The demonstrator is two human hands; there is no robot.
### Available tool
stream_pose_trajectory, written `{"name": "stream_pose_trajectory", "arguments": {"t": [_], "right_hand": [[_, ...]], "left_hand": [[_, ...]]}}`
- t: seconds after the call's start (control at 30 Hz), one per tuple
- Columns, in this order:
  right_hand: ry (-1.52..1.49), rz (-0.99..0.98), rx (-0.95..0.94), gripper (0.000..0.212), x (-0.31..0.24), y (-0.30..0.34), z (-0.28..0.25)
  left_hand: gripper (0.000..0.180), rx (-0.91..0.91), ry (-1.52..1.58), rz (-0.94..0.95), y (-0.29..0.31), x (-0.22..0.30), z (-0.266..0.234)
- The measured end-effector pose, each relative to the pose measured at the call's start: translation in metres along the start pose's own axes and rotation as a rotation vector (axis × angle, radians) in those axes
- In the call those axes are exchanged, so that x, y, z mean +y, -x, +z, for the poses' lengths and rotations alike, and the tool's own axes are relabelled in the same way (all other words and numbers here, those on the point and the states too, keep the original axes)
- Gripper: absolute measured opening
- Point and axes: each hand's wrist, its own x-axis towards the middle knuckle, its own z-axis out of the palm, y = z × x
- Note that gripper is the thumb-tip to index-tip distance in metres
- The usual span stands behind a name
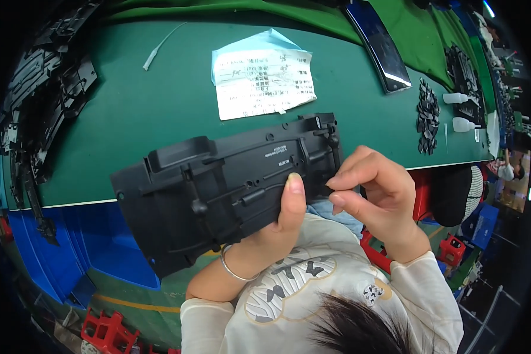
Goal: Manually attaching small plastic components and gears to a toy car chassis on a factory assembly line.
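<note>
"Black, plastic-looking: the long moulded part (pixel 230 171), held tilted over the near edge of the green table (pixel 147 106). Which hand bears it?"

"The left hand (pixel 284 219), gripping its lower edge, thumb laid on the ribbed face."

"And the right hand (pixel 386 197)?"

"Just beside the part's right end, thumb and index finger bent into a pinch. Whether a small dark piece sits between the tips, I cannot tell from here."

"The step in hand?"

"Fine fitting or checking at that end, I judge; the heap of small black pieces (pixel 428 118) at the table's right would suit fitting."

"And the next move?"

"It calls, in my view, for a firm left grip and a small, exact touch by the right fingertips, the part kept from tipping."
</note>
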Motion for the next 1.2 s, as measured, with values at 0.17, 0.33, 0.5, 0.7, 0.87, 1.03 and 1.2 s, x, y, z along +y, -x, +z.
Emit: {"name": "stream_pose_trajectory", "arguments": {"t": [0.17,0.33,0.5,0.7,0.87,1.03,1.2], "right_hand": [[0.061,-0.019,0.049,0.014,0.013,0.009,0.001],[0.034,-0.045,0.042,0.013,0.017,0.010,0.001],[-0.057,0.012,0.092,0.012,0.016,0.010,0.001],[0.114,-0.082,0.039,0.013,0.016,0.006,-0.001],[0.116,-0.052,0.047,0.014,0.014,0.006,-0.002],[0.180,-0.049,0.029,0.014,0.009,0.005,-0.004],[0.239,-0.044,-0.033,0.013,0.004,0.001,-0.008]], "left_hand": [[0.017,-0.081,-0.009,-0.022,0.002,0.005,-0.003],[0.017,-0.095,0.027,-0.007,0.002,0.005,-0.002],[0.018,-0.082,0.053,0.002,0.003,0.005,0.000],[0.019,-0.079,0.072,-0.013,0.001,0.006,0.000],[0.018,-0.101,0.006,0.029,0.001,0.005,-0.001],[0.017,-0.096,0.007,0.036,0.002,0.004,0.001],[0.017,-0.124,-0.087,0.040,0.001,0.007,-0.001]]}}
